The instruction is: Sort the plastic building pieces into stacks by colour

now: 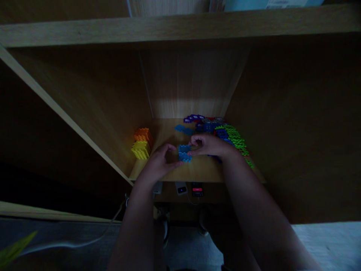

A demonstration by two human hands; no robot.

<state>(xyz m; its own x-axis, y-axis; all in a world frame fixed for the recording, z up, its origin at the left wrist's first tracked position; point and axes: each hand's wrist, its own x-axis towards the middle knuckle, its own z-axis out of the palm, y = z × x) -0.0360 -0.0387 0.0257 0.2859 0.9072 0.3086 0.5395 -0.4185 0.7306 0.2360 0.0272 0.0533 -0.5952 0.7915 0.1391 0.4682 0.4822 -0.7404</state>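
A small light-blue open box of notched interlocking tiles (185, 157) stands on the wooden shelf (175, 174) between my hands. My right hand (210, 144) reaches in from the right, its thumb and index finger closed at the box's right wall. On the other side, my left hand (160, 162) is held with thumb and fingers apart. Its thumb tip is by the box's lower front edge; whether it touches is hard to see. Behind the box lie flat blue tiles (184, 130).
Orange (143, 134) and yellow tile blocks (141, 149) stand at the shelf's left side. Green tiles (235, 139) and dark-blue tiles (207, 127) pile up at right, with purple tiles (194, 118) behind. Below are a phone (197, 189) and a white device (181, 188). Wooden side walls flank the shelf.
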